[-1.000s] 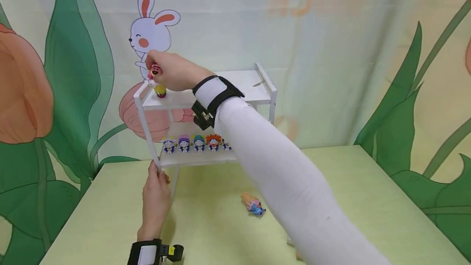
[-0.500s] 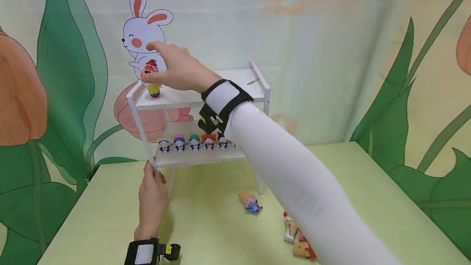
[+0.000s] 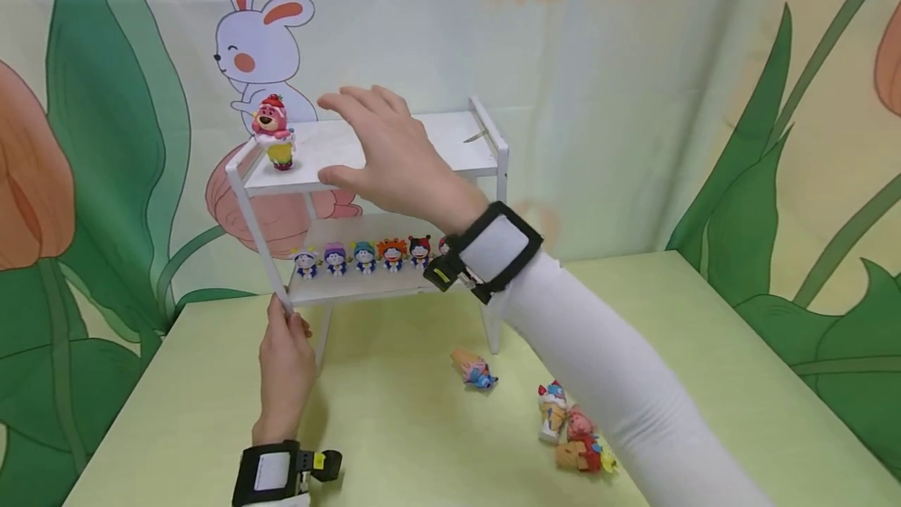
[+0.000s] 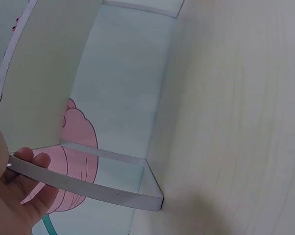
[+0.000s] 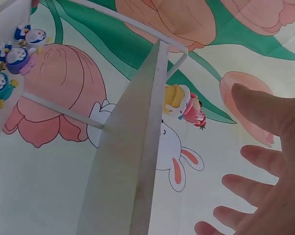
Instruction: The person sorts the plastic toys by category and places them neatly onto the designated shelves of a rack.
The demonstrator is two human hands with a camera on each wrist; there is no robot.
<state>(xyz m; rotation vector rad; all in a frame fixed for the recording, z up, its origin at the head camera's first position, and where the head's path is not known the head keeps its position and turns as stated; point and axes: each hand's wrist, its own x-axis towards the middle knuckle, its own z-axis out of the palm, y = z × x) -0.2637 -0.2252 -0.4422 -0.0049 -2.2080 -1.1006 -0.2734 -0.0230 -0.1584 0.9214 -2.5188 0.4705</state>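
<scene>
A pink bear figurine (image 3: 273,131) with a red cap and yellow base stands upright at the left end of the top shelf of a white rack (image 3: 376,288). To its right, my right hand (image 3: 397,159) hovers over that shelf, fingers spread and holding nothing. The right wrist view shows the same bear figurine (image 5: 184,105) apart from my right hand (image 5: 270,166). My left hand (image 3: 285,370) grips the rack's front left leg just below the lower shelf. In the left wrist view its fingers curl round the white leg (image 4: 88,186).
Several small blue-and-white figurines (image 3: 364,258) line the lower shelf. An ice-cream-cone figurine (image 3: 474,368) lies on the table (image 3: 394,444) before the rack. More figurines (image 3: 577,436) lie in a cluster at right, near my right sleeve. A patterned curtain (image 3: 598,100) hangs behind.
My right hand has let go of the bear figurine and drawn back to the right, its fingers spreading. The bear stays on the top shelf. My left hand keeps its grip on the leg.
</scene>
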